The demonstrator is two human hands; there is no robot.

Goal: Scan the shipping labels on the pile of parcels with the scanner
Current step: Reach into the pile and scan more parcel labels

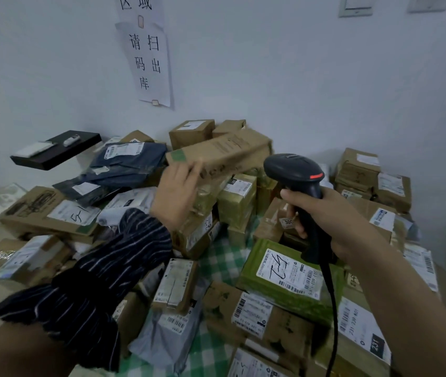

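Observation:
A pile of parcels covers the table, mostly brown cardboard boxes with white shipping labels. My left hand (178,194) grips the near end of a long brown box (221,153), held tilted above the pile; no label shows on its visible faces. My right hand (322,216) grips the handle of a black scanner (295,170), its head raised with a red light on the side, pointing toward the long box. The scanner's black cable (330,295) hangs down over a green box with a handwritten label (289,273).
Dark plastic mailers (123,164) lie at the back left beside a black tray (55,149) at the table's edge. A green checked cloth (216,265) shows between parcels. A paper sign (148,63) hangs on the white wall behind. More stacked boxes (371,175) stand at the right.

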